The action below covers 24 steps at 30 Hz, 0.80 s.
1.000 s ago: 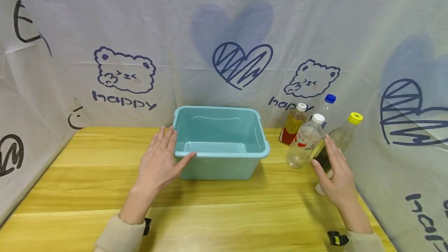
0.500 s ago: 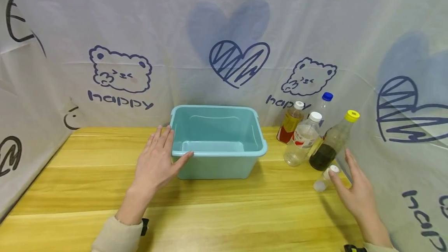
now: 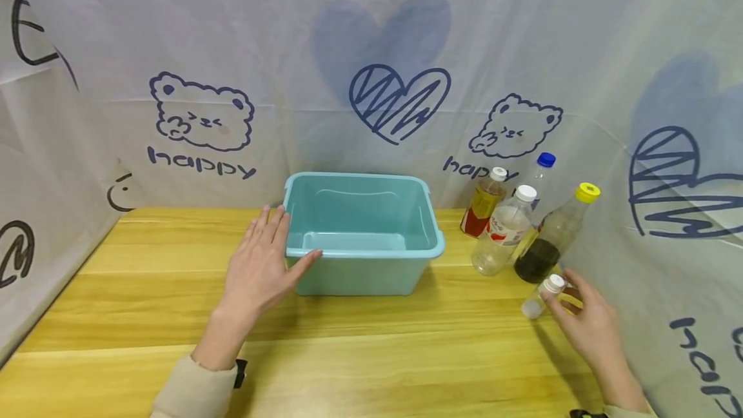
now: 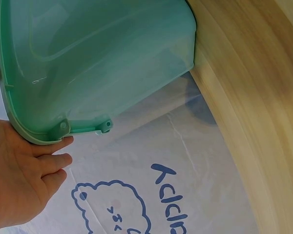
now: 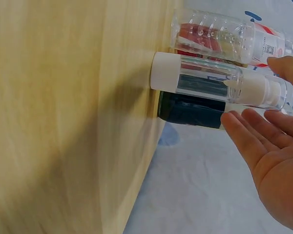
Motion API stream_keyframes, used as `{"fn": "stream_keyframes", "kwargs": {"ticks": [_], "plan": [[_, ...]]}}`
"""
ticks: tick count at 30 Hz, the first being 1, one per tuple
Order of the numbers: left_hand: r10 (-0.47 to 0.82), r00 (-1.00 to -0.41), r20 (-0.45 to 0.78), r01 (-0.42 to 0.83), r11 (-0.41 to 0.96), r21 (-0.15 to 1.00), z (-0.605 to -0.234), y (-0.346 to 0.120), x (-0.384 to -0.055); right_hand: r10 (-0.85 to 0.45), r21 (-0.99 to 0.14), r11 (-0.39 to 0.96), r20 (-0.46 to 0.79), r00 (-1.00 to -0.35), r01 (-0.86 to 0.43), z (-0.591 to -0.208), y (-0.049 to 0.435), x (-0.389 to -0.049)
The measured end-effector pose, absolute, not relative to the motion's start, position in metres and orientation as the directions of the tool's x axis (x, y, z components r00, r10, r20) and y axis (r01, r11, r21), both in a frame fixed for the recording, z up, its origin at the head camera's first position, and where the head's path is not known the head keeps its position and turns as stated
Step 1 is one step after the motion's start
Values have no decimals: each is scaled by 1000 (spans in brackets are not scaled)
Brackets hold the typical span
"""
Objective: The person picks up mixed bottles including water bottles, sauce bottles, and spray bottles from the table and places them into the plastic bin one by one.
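My left hand (image 3: 255, 269) lies at the left front corner of a teal plastic bin (image 3: 360, 278), fingers extended along the side and thumb over the front rim. In the left wrist view, its fingertips touch the bin's rim (image 4: 19, 129). On the right, my right hand (image 3: 589, 324) spreads around a small clear bottle (image 3: 531, 308) with a white top. The right wrist view shows a white pump under this bottle's clear cap and a white base (image 5: 166, 71). Thumb and fingers (image 5: 244, 139) flank its upper part, loosely bent, and the bottle stands upright on the table.
Behind the small bottle stand a yellow-capped bottle (image 3: 540, 258) of dark liquid, a clear white-capped bottle (image 3: 490, 257), a red-and-yellow labelled bottle (image 3: 478, 215) and a blue-capped bottle (image 3: 541, 179). Printed cloth (image 3: 313, 140) hangs around the wooden table (image 3: 371, 366).
My right hand has moved from beside the dark-liquid bottle, back toward me and outward, then in around the small pump bottle. My left hand has stayed on the bin.
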<state>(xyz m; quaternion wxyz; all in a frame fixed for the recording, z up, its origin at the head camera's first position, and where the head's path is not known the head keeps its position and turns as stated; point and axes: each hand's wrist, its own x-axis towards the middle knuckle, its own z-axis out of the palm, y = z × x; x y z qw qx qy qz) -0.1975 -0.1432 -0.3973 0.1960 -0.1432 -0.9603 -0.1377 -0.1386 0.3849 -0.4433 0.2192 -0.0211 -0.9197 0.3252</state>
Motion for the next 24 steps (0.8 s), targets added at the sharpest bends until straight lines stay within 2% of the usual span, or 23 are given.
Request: {"fn": "stream_keyframes", "kwargs": {"ticks": [24], "plan": [[223, -906, 359, 320, 917, 239, -396, -144, -197, 208, -598, 799, 372, -905, -63, -448, 382, -141]]}}
